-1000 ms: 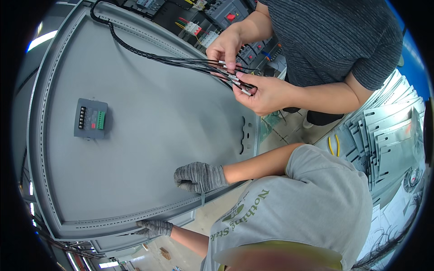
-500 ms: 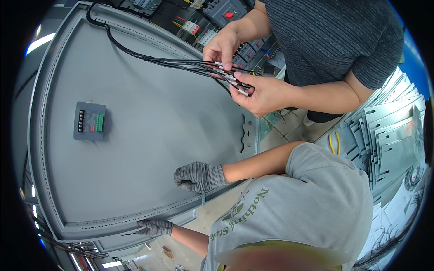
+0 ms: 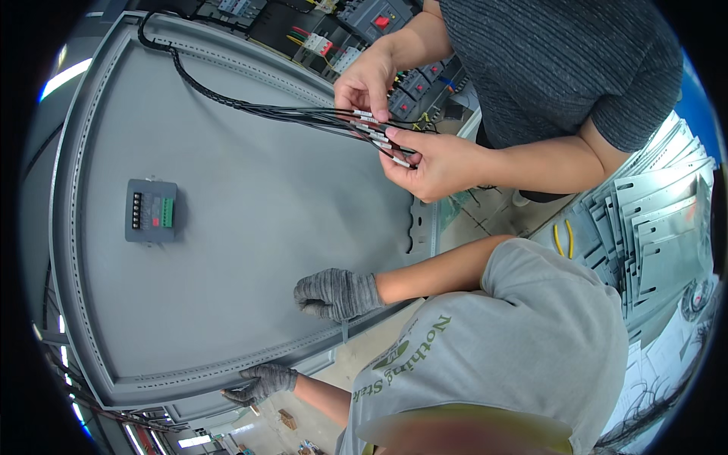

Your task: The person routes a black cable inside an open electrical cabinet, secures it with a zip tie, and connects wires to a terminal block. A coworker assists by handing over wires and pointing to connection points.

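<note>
A fan of thin black wires [image 3: 296,115] with white marker sleeves [image 3: 362,114] near the ends runs between both my hands. My right hand [image 3: 368,80], coming in from the upper edge, pinches them between thumb and fingers. Just below and to its right, my left hand [image 3: 440,167] is closed around the sleeved ends, which its fingers partly hide. Leftward the wires gather into a black wrapped harness [image 3: 205,89] that curves up to the corner of a large grey cabinet door [image 3: 243,250]. My hands are above that door's upper right part.
A grey device [image 3: 152,211] with black and green terminals is fixed to the door. A co-worker in a grey shirt keeps one gloved hand [image 3: 337,296] over the door and another [image 3: 262,383] at its edge. Breakers [image 3: 375,21] lie behind; stacked metal plates [image 3: 660,227] and yellow-handled pliers [image 3: 569,239] lie right.
The door and its device appear slightly lower in view. My hands and the wires have shifted a little left. The co-worker's lower gloved hand has moved slightly and its fingers show differently.
</note>
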A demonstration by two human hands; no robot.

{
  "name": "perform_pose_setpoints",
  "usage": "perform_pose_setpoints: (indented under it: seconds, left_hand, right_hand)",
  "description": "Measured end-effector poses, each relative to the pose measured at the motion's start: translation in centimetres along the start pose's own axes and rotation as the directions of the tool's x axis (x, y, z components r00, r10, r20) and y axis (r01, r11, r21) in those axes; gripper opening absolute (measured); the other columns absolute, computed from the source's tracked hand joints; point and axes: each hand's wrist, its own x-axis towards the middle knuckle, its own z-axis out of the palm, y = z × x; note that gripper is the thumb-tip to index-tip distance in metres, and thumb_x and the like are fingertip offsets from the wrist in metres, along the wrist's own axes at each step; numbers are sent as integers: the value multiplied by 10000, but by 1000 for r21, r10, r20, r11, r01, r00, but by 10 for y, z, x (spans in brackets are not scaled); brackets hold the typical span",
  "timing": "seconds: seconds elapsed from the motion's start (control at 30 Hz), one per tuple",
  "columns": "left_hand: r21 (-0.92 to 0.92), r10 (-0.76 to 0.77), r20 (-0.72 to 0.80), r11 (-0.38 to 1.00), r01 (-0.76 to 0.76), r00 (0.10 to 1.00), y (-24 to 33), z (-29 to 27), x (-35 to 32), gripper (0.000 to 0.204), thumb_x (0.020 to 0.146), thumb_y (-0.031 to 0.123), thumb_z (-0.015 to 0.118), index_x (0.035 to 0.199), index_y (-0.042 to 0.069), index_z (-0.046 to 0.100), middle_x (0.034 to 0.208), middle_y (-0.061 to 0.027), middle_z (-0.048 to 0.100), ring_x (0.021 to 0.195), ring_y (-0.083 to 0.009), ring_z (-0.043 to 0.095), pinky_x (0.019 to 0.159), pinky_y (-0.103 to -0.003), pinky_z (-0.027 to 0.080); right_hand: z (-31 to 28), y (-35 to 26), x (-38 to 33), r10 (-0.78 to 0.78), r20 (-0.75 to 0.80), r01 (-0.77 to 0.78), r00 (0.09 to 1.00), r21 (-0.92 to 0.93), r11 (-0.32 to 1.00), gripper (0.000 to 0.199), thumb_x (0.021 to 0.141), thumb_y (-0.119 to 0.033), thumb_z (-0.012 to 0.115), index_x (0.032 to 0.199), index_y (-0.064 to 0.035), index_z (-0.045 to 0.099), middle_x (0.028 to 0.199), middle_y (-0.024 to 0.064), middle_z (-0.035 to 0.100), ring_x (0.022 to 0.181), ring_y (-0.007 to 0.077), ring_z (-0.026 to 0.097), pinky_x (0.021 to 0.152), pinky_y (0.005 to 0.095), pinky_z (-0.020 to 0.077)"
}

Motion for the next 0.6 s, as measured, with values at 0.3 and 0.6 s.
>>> perform_pose_setpoints:
  seconds: [0.3, 0.6]
  left_hand:
    - [-74, 249, 143, 968, -240, 958, 3, -4, -3, 321, 1015, 192, 405, 1220, 12, 575, 1277, -179, 513, 1168, -319, 527, 958, -419, 493]
    - [-457, 188, 295, 889, -34, 937, 42, 5, -28, 317, 987, 258, 517, 1182, 23, 604, 1216, -160, 500, 1075, -294, 548, 902, -366, 522]
  right_hand:
    - [-1, -1, 2, -30, -41, 30, 999, -10, 1000, 127, 839, -151, 619, 915, -63, 569, 826, 135, 600, 774, 364, 592, 691, 436, 485]
    - [-4, -4, -5, -57, -48, 55, 997, -43, 998, 128, 829, -143, 621, 911, -56, 575, 834, 141, 603, 783, 369, 593, 689, 435, 487]
